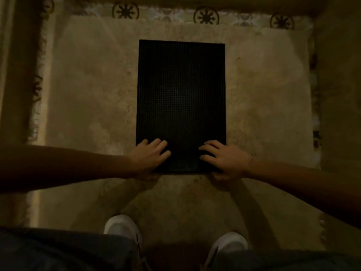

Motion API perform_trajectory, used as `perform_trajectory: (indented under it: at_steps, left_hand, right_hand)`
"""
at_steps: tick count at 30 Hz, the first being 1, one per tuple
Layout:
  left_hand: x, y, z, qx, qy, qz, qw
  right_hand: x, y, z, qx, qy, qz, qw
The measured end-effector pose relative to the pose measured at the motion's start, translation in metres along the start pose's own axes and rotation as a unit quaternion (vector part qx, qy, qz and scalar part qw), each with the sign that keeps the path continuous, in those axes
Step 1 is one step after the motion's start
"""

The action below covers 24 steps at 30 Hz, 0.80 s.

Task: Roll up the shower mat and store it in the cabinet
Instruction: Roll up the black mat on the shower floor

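While flat, unmarked shower mat [181,98] gripped: left hand [149,158], right hand [224,159].

Both thumbs sit out of sight under the near edge of the shower mat [181,106], so each hand's grip there cannot be judged. The left hand [149,158] and right hand [224,159] cover its near corners. Dim light blurs the mat's texture. The shoes [122,224] are partly hidden by dark trousers [58,251], and the picture's edges crop both forearms.

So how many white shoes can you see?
2. The left shoe is at the bottom, left of centre; the right shoe is beside it, right of centre. Dark trousers hide part of both.
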<state>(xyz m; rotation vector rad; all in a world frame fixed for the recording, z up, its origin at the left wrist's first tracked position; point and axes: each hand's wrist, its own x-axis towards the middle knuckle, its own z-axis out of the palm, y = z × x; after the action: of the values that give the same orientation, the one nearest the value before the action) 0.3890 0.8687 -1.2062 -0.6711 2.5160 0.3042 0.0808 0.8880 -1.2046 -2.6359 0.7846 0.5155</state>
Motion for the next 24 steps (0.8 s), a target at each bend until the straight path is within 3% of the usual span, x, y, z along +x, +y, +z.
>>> perform_trajectory:
  at_steps: [5,11,15,19,24]
  left_hand:
    - [-0.017,-0.004,-0.006,-0.068,0.003,-0.007,0.998]
    - [-0.023,-0.02,-0.018,-0.138,0.171,-0.1,0.97]
    - [-0.009,-0.036,-0.028,-0.098,0.256,-0.139,0.952]
    - [0.005,-0.025,-0.024,-0.01,0.214,-0.122,0.969]
    - [0.009,-0.005,-0.006,-0.031,0.165,-0.159,0.973]
  right_hand:
    - [-0.013,-0.007,0.003,0.032,0.072,0.013,0.997]
    - [-0.017,0.006,-0.004,0.16,0.232,0.132,0.951]
    - [-0.006,0.024,-0.006,0.125,0.323,0.214,0.914]
    - [0.008,0.021,0.001,-0.031,0.299,0.235,0.924]
    - [0.023,0.009,0.009,-0.037,0.26,0.26,0.929]
